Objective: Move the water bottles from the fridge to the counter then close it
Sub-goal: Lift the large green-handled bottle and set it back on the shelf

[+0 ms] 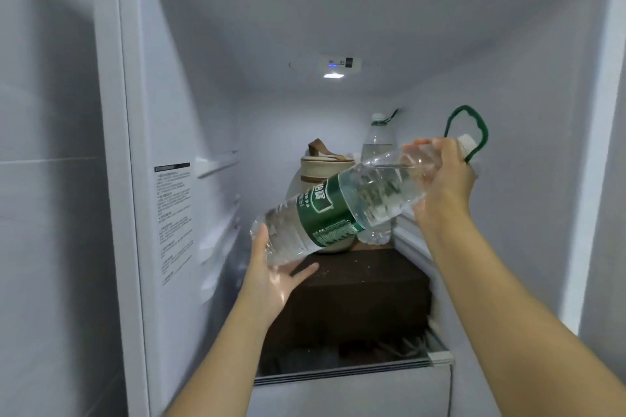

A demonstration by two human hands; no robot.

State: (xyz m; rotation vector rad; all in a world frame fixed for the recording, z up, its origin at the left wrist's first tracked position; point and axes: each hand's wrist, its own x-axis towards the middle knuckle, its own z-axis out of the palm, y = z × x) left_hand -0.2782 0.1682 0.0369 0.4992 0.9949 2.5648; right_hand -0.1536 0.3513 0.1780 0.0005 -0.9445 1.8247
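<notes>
**Bottle tilted across the open fridge**

I held a large water bottle [342, 205] in the middle of the frame, inside the open fridge [189, 85]. Its long axis ran diagonally, white cap and green loop handle toward the upper right, base toward the lower left. My right hand [447, 173] was closed around its neck. My left hand [276, 276] lay open, palm up, cupping the base. Behind it, a second bottle [377, 142] stood upright at the back, beside a beige container [325, 166], above a dark box [355, 294].
</notes>
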